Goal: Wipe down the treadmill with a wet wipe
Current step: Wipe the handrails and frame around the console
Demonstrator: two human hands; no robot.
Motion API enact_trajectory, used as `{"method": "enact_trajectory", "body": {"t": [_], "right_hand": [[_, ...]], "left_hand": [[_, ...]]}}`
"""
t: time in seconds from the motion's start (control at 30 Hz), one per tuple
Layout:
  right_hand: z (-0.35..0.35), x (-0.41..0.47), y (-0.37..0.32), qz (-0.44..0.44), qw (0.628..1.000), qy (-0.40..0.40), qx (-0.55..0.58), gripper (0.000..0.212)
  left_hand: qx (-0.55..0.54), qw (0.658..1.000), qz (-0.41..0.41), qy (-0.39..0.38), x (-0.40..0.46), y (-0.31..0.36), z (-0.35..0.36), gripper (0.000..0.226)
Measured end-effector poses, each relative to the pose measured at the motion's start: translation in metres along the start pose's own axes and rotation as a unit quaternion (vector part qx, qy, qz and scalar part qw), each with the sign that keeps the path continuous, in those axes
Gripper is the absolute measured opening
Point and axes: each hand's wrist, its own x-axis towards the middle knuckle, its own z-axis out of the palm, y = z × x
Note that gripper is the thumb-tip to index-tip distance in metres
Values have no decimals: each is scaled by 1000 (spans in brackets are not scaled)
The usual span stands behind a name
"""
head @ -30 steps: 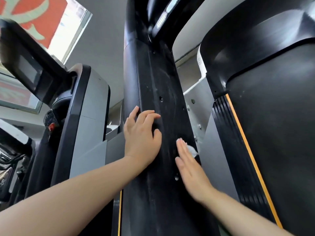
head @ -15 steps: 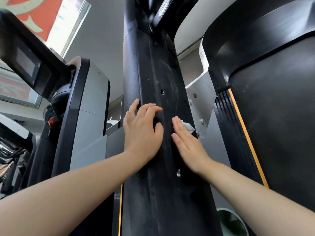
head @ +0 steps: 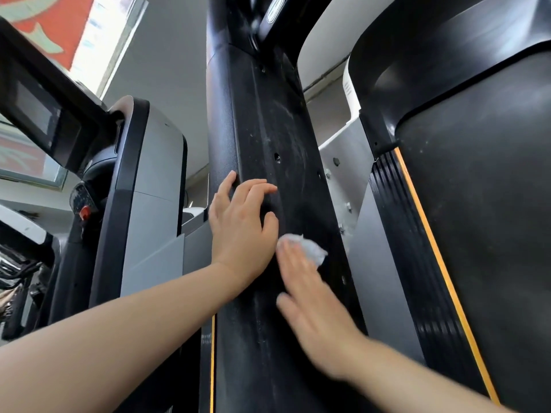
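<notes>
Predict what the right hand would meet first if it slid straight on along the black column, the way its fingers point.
Probably nothing soon: the right hand, pressing the wet wipe, points up the black column, where only bare dusty surface shows; a screw hole sits slightly left.

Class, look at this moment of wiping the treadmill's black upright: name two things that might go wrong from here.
1. The wet wipe sits bunched under only the fingertips of the flat right hand, so it may slip out.
2. The left hand rests on the upright, so the patch beneath it may go unwiped.
</notes>
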Motion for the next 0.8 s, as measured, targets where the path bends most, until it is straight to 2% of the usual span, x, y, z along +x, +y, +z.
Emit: {"method": "enact_trajectory", "body": {"t": [0.07,0.17,0.23,0.33,0.43,0.5,0.57,0.7,0.8], "right_hand": [[13,-39,8,22,1000,-16,-10,68],[14,-58,39,163,985,5,55,61],[6,-43,57,204,976,26,69,54],[-4,-18,59,205,974,69,70,48],[11,-37,36,108,987,82,91,56],[26,-62,27,87,991,73,73,57],[29,-69,32,112,988,84,66,53],[3,-17,69,284,952,62,92,46],[-4,1,77,298,942,117,103,47]], "left_hand": [[1,1000,2,-7,-1,1,-1,44],[0,1000,5,-11,-1,0,-1,43],[0,1000,2,-10,-1,1,-2,39],[-2,1000,-3,-13,1,1,-2,33],[-1,1000,-2,-13,0,1,-3,34],[-3,1000,-3,-13,0,1,-3,34],[-2,1000,-3,-14,0,1,-3,34],[-2,1000,-5,-15,-1,1,-3,34],[-2,1000,-3,-11,0,2,-3,34]]}}
